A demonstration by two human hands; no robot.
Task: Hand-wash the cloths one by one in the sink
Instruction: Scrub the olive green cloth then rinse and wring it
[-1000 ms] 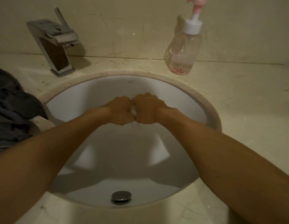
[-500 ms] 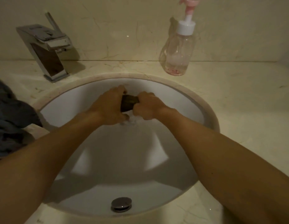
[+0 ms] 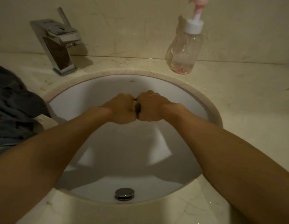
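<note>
Gripping a small dark cloth (image 3: 138,109) between them, the left hand (image 3: 122,109) and the right hand (image 3: 151,107) are both clenched into tight fists with their knuckles touching. Only a narrow, wet-looking sliver of the fabric shows in the seam where the fists meet. The hands are held above the far half of the round white sink (image 3: 156,159), a smooth glazed bowl set beneath a cream, veined marble countertop (image 3: 245,102) with a rounded stone lip.

A domed metal drain stopper (image 3: 124,193) sits at the near side of the bowl. At far left an angular chrome faucet (image 3: 59,46) with a thin raised lever stands on the counter against the marble wall. At far right stands a clear pump bottle (image 3: 185,50) — white collar, pink nozzle — holding a shallow layer of pinkish liquid. At the left edge a crumpled heap of dark grey cloths (image 3: 14,110) lies on the counter — soft, deeply folded, reaching the sink's rim.
</note>
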